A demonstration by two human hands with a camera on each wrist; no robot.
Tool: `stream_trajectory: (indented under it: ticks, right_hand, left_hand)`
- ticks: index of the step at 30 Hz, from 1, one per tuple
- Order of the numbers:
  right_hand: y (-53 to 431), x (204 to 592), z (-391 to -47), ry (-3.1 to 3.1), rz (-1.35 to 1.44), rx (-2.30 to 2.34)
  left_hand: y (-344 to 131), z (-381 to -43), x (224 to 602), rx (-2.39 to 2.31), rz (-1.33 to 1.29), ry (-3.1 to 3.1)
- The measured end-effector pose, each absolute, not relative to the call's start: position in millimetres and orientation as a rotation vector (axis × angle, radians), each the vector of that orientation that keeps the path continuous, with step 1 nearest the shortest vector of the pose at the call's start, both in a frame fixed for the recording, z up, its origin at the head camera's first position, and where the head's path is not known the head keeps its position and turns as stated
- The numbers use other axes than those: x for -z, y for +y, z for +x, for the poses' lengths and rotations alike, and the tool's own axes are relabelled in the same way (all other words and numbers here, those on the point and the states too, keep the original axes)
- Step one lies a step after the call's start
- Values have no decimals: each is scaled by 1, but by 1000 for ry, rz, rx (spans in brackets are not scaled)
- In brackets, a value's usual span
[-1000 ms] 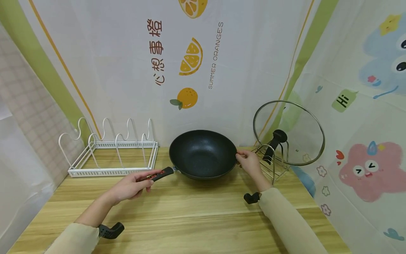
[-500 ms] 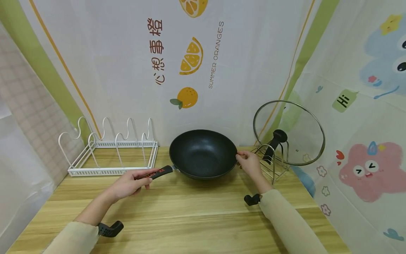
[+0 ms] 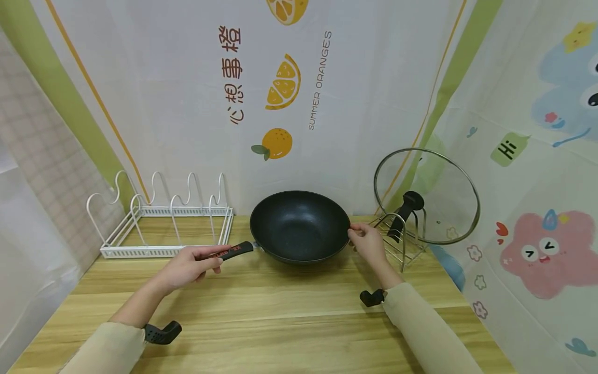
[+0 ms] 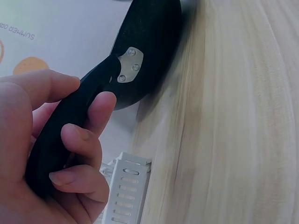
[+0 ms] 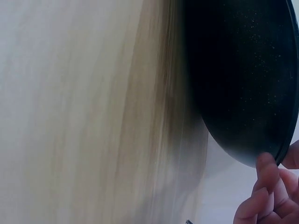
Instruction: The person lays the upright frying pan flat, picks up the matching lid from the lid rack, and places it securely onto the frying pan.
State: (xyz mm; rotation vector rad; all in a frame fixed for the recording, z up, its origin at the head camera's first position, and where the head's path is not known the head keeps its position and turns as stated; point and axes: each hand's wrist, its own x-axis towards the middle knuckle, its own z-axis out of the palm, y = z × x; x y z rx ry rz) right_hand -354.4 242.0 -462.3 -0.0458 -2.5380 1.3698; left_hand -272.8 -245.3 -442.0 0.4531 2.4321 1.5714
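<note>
A black wok (image 3: 299,228) sits at the back middle of the wooden table, its dark inside facing up and toward me. My left hand (image 3: 189,267) grips its black handle (image 3: 238,250), which has red lettering. In the left wrist view the fingers curl round the handle (image 4: 70,112), and a riveted metal bracket (image 4: 131,65) joins it to the wok's wall. On the opposite side, my right hand (image 3: 369,241) pinches the rim. The right wrist view shows fingertips (image 5: 266,170) against the wok's outer wall just below the rim.
A white rack (image 3: 163,252) with curved dividers stands at the back left, close to the left hand. Behind the right hand, a wire stand (image 3: 403,254) holds a glass lid (image 3: 448,197) with a black knob (image 3: 404,213) upright. A printed curtain (image 3: 187,130) hangs behind the table.
My left hand and the handle have shifted slightly left and up. The wok and my right hand stay nearly in place, both hands keeping their hold.
</note>
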Motion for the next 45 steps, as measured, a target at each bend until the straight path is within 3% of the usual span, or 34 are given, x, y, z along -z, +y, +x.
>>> stream_trajectory:
  ticks: [45]
  right_hand:
    - [234, 465, -341, -2548, -60, -1267]
  left_hand:
    - [-256, -288, 442, -1563, 405, 2435]
